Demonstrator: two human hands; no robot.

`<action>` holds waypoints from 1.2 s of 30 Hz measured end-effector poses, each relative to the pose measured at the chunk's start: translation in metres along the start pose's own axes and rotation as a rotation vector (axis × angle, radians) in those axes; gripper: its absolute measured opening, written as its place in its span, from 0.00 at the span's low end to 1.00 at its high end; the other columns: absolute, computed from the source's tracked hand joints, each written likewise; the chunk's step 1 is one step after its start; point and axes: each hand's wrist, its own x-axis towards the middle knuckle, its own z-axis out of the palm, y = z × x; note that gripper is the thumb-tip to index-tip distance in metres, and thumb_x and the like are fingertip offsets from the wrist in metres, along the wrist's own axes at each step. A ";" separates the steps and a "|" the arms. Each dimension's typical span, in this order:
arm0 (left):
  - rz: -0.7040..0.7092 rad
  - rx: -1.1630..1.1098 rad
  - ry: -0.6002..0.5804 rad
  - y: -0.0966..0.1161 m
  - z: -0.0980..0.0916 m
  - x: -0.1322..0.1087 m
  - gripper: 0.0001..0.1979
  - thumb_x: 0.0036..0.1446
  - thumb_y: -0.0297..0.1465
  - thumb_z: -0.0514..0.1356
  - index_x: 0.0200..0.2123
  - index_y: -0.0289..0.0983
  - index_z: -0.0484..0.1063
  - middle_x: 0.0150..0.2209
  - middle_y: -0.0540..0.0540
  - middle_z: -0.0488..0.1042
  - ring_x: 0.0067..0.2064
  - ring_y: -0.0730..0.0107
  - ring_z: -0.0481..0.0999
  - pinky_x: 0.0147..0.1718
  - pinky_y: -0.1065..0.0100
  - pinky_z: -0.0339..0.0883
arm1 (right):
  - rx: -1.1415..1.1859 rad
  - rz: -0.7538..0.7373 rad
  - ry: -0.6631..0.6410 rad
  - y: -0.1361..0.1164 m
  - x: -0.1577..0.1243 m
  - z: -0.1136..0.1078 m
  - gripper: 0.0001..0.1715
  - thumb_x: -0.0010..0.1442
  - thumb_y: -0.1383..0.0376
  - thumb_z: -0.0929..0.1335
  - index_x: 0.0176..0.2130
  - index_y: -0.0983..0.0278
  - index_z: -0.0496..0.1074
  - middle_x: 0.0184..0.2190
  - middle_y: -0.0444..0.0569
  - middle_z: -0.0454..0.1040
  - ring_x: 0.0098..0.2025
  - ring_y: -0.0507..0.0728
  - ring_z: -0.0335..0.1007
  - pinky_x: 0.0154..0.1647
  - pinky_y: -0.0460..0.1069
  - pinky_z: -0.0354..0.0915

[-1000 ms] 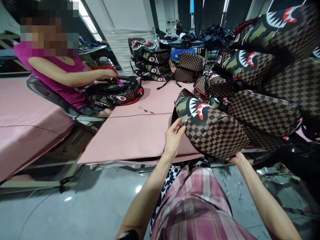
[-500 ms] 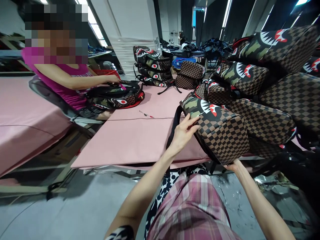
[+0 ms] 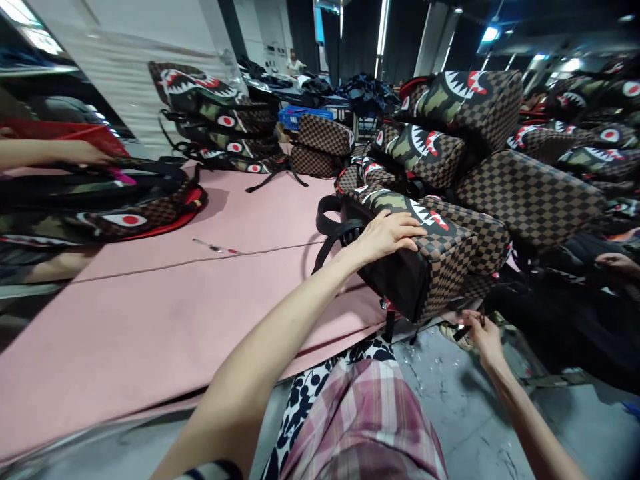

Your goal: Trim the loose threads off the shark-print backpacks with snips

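A backpack [image 3: 453, 257] with brown-and-black checks, camouflage and a shark-mouth print lies on its side at the pink table's near edge. Its black back panel faces left and forward, and a black shoulder strap [image 3: 330, 223] loops out onto the table. My left hand [image 3: 393, 235] lies over the printed upper side, fingers stretched out and pressing on it. Just right of the bag's lower corner, below table height, my right hand [image 3: 483, 333] is closed in a pinch on what looks like a thin black strap [image 3: 461, 332]. Its far end is hidden.
More checkered backpacks [image 3: 530, 193] are piled against the right side. A stack of shark-print bags [image 3: 225, 120] stands at the back left. A pen [image 3: 215, 248] lies on the pink table [image 3: 175, 320]. At left, a co-worker's hand [image 3: 87, 153] touches another backpack [image 3: 130, 207].
The view has swung right. The backpack has turned, showing more of its black back panel. My left hand moved farther over its top; my right hand left the bottom corner and pinches a thin dark piece.
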 end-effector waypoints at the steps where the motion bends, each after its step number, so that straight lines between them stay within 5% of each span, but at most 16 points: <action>1: 0.017 -0.021 0.000 -0.001 0.006 0.006 0.17 0.56 0.38 0.57 0.49 0.45 0.70 0.52 0.47 0.70 0.59 0.61 0.61 0.57 0.54 0.47 | -0.014 -0.070 0.022 -0.019 -0.005 -0.006 0.07 0.50 0.66 0.68 0.34 0.62 0.73 0.20 0.44 0.72 0.16 0.51 0.57 0.17 0.47 0.58; 6: 0.008 -0.200 0.291 0.015 0.042 0.012 0.13 0.58 0.33 0.54 0.46 0.40 0.69 0.51 0.43 0.70 0.60 0.61 0.60 0.58 0.54 0.50 | -0.283 -0.604 -0.054 -0.108 -0.026 0.019 0.17 0.53 0.57 0.68 0.41 0.62 0.73 0.25 0.45 0.72 0.28 0.53 0.66 0.31 0.48 0.62; 9: -0.090 -0.339 0.544 0.036 0.059 0.003 0.08 0.59 0.29 0.52 0.40 0.38 0.70 0.47 0.43 0.71 0.59 0.63 0.61 0.57 0.58 0.56 | -0.412 -0.664 -0.134 -0.126 -0.019 0.042 0.16 0.55 0.57 0.66 0.42 0.62 0.72 0.26 0.44 0.72 0.30 0.53 0.67 0.33 0.48 0.62; 12: -0.167 -0.410 0.672 0.054 0.068 -0.007 0.08 0.59 0.27 0.51 0.37 0.38 0.69 0.45 0.43 0.71 0.59 0.63 0.62 0.57 0.59 0.57 | -0.448 -0.650 -0.154 -0.123 -0.003 0.049 0.15 0.56 0.56 0.65 0.38 0.64 0.71 0.25 0.45 0.72 0.29 0.53 0.66 0.32 0.47 0.61; 17: -0.126 -0.400 0.696 0.059 0.077 -0.017 0.07 0.60 0.25 0.51 0.34 0.37 0.68 0.48 0.42 0.69 0.59 0.61 0.61 0.57 0.55 0.58 | -0.483 -0.622 -0.217 -0.120 0.010 0.041 0.18 0.55 0.54 0.64 0.37 0.66 0.70 0.24 0.46 0.72 0.29 0.54 0.67 0.31 0.48 0.61; 22: -0.017 -0.329 0.609 0.053 0.082 -0.020 0.07 0.58 0.25 0.54 0.41 0.35 0.66 0.54 0.37 0.65 0.61 0.59 0.58 0.57 0.51 0.57 | -0.572 -0.600 -0.213 -0.131 0.004 0.025 0.17 0.55 0.56 0.63 0.38 0.65 0.70 0.30 0.49 0.75 0.31 0.56 0.71 0.33 0.49 0.64; 27: -0.020 -0.318 0.614 0.056 0.083 -0.017 0.03 0.57 0.25 0.55 0.35 0.35 0.68 0.54 0.37 0.67 0.60 0.59 0.59 0.57 0.51 0.58 | -1.019 -0.636 -0.076 -0.149 -0.014 0.003 0.25 0.51 0.48 0.66 0.46 0.58 0.70 0.34 0.47 0.76 0.30 0.58 0.71 0.28 0.49 0.62; 29: -0.020 -0.307 0.605 0.056 0.083 -0.015 0.02 0.57 0.26 0.55 0.34 0.35 0.68 0.54 0.37 0.66 0.60 0.59 0.59 0.57 0.51 0.58 | -1.119 -0.695 -0.071 -0.156 -0.025 -0.001 0.28 0.52 0.47 0.66 0.49 0.56 0.68 0.37 0.47 0.76 0.31 0.57 0.71 0.29 0.49 0.62; 36: -0.031 -0.180 0.620 0.062 0.083 -0.010 0.05 0.58 0.25 0.53 0.31 0.35 0.68 0.52 0.38 0.69 0.61 0.58 0.58 0.56 0.50 0.59 | -1.157 -1.105 -0.035 -0.161 -0.055 0.015 0.14 0.58 0.57 0.65 0.41 0.62 0.71 0.35 0.46 0.75 0.35 0.55 0.69 0.33 0.48 0.62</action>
